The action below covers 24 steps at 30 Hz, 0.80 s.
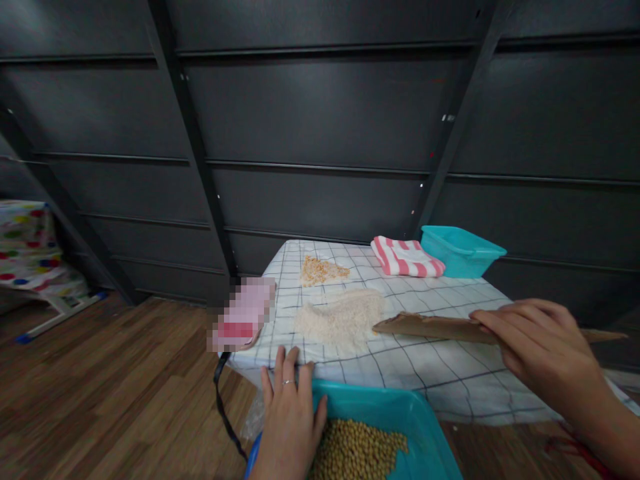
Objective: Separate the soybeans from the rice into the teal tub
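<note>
My right hand [545, 350] is closed around a long, flat strip of brown cardboard [435, 327], whose left tip reaches the edge of a pile of white rice [345, 320] on the table. My left hand [290, 407], with a ring on one finger, lies over the rim of a teal tub [420, 407]. Its fingers are spread toward the table's front edge, and the thumb is over the inner side of the tub. Yellowish soybeans [363, 447] lie in the tub. Behind the rice is a smaller patch of orange-yellow grains [320, 270].
A checked white cloth [450, 360] covers the table. At its back right are a folded red-and-white striped towel [407, 257] and another teal tub [463, 250]. A pink, pixelated object [245, 313] sits at the left edge, a black strap [223, 400] hanging below. Dark panels stand behind.
</note>
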Each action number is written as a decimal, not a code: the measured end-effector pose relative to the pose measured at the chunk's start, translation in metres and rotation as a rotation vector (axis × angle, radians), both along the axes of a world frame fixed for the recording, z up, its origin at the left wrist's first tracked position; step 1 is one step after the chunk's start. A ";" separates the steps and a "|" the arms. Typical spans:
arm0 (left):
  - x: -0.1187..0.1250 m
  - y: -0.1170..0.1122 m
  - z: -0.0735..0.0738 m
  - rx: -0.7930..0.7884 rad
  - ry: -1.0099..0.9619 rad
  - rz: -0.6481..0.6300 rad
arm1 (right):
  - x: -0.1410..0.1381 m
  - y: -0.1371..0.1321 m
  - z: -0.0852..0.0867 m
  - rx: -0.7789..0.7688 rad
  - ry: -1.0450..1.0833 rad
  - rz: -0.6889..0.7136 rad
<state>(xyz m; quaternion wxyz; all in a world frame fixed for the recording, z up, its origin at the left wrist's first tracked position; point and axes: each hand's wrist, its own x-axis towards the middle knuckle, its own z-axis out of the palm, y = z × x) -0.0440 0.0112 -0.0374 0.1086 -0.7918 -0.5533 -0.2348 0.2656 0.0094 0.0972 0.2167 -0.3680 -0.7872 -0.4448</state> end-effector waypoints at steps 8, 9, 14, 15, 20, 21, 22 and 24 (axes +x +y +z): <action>-0.001 0.001 0.000 0.000 -0.005 0.003 | 0.002 -0.010 0.000 -0.037 0.006 0.004; -0.001 0.001 0.000 0.001 -0.007 0.002 | 0.002 -0.010 0.000 -0.040 0.019 0.003; -0.001 0.001 0.001 0.001 -0.009 0.000 | 0.001 -0.010 -0.002 -0.074 0.039 0.007; -0.001 0.001 0.001 0.000 -0.010 -0.001 | 0.001 -0.009 -0.002 -0.069 0.030 0.009; -0.001 0.001 -0.001 -0.007 -0.011 0.001 | -0.002 -0.007 0.001 -0.034 0.030 0.009; -0.001 0.001 -0.001 -0.007 -0.010 0.004 | -0.003 -0.006 0.001 -0.032 0.036 0.021; -0.001 0.000 -0.001 -0.006 -0.009 0.005 | -0.004 -0.005 0.002 -0.029 0.044 0.032; -0.001 0.000 -0.001 0.003 -0.015 0.000 | -0.005 -0.004 0.003 -0.024 0.054 0.044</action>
